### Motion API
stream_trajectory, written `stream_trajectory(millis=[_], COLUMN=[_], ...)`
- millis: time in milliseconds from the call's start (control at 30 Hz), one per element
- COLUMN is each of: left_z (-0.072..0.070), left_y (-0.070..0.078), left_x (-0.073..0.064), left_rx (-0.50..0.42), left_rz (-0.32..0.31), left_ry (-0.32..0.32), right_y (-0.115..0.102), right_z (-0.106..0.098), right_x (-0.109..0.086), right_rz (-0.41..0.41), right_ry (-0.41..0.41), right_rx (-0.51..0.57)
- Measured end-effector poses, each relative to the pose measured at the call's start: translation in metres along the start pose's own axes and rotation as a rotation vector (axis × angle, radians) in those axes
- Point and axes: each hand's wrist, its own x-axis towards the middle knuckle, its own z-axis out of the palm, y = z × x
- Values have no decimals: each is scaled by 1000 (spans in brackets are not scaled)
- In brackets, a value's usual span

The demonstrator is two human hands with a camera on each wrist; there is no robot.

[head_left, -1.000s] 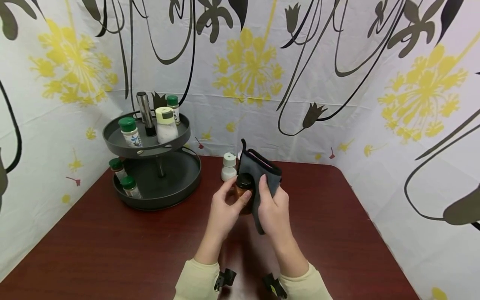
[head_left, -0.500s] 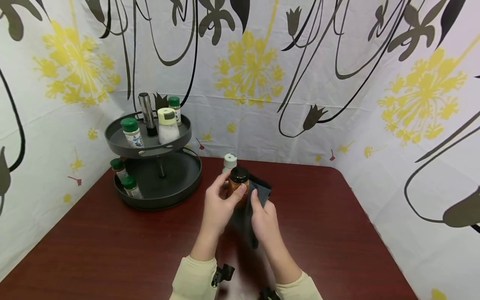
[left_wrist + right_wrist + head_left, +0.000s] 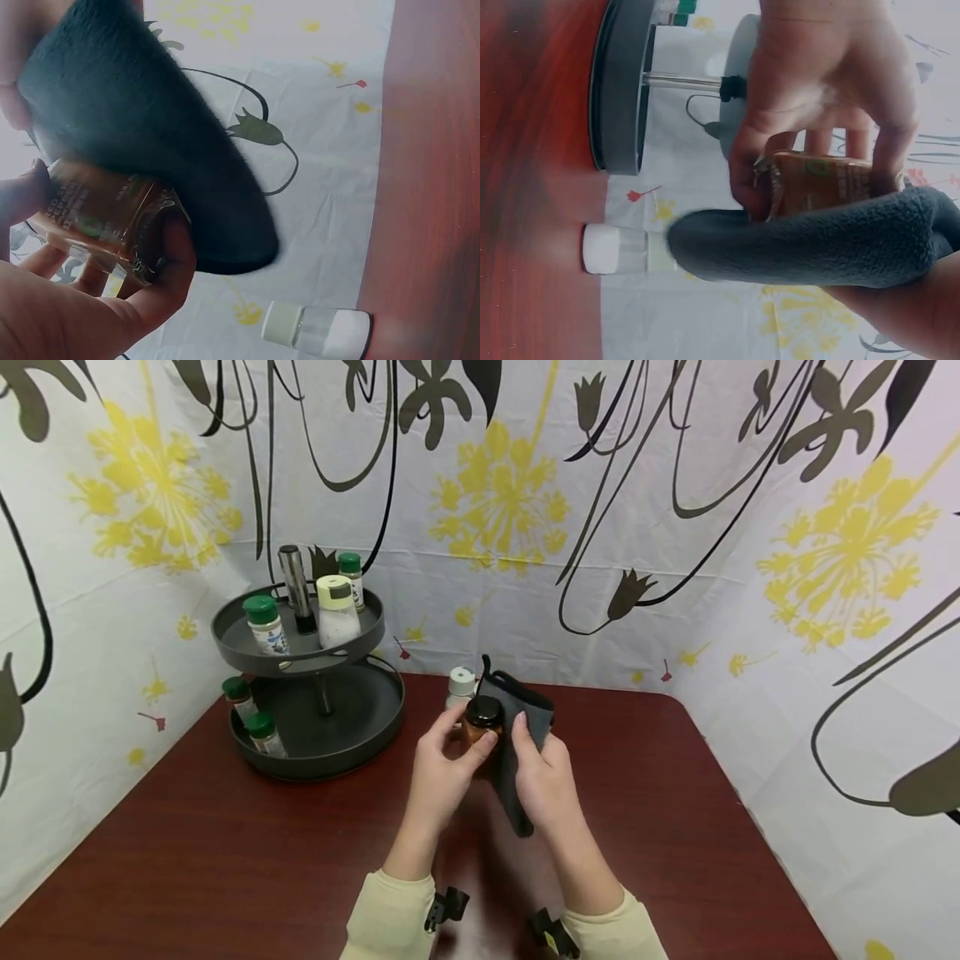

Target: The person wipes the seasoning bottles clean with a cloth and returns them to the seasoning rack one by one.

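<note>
In the head view my left hand (image 3: 438, 768) holds a small spice jar (image 3: 483, 714) with a black lid and orange-brown contents. The left wrist view shows the fingers and thumb around the two ends of the jar (image 3: 97, 214), with a printed label between. My right hand (image 3: 546, 781) grips a dark grey cloth (image 3: 534, 703) with black edging and a hanging loop, thumb on the near side. Lying along the jar's side, the fuzzy cloth (image 3: 817, 240) hides most of the right fingers in the right wrist view. Both hands are raised above the table.
A dark two-tier round stand (image 3: 322, 764) is at the back left. Its upper tier (image 3: 300, 662) bears green-capped bottles, a metal cylinder (image 3: 298, 593) and a pale-capped shaker (image 3: 337, 614). Behind the hands stands a white-capped shaker (image 3: 461, 683). Patterned fabric (image 3: 637, 510) hangs behind the red-brown table (image 3: 637, 827).
The right hand and cloth went down and left along the jar, then back up and right. The left hand shifted slightly left and kept its hold on the jar.
</note>
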Motion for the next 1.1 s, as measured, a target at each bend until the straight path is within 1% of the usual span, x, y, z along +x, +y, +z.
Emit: stream_trajectory(millis=[67,167,200,267,333,400,467,533,600,667,733,800,933,967,1033,1100], left_z=[1,1,1,0,-2,-4,-5,-5,-5,-3,-1,2,6,7,7,6], left_y=[0,1,2,4,6,8,8,7,4,2,-1,-3,-6,-6,-5,-3], left_x=[0,-1,-1,-1,0,1,2,2,1,0,-1,-1,-1,-1,-2,-3], left_rx=[-5,-14,-12,-10,-7,-5,4,14,17,15,14,15,7,3,-20,-50], left_rz=[-2,-6,-3,8,28,44,52,44,25,9,0,-6,-24,-31,-50,-57], left_ry=[-3,-1,6,20,35,46,46,41,28,16,3,-8,-25,-23,-13,-2], right_y=[-1,6,9,16,23,28,30,28,24,17,10,4,-2,-1,4,9], right_z=[2,10,12,16,18,17,14,10,6,1,-3,-6,-5,-3,2,6], right_x=[-2,-5,-7,-9,-9,-8,-6,-3,-1,1,1,1,-3,-4,-7,-9], right_rz=[-45,-116,-137,-157,-137,-88,-25,29,59,71,57,24,-89,-113,-146,-143], right_ry=[59,129,136,125,95,56,20,-17,-43,-55,-43,-6,99,117,127,111], right_rx=[51,108,122,121,79,11,-82,-171,-239,-260,-243,-185,-32,-13,8,1])
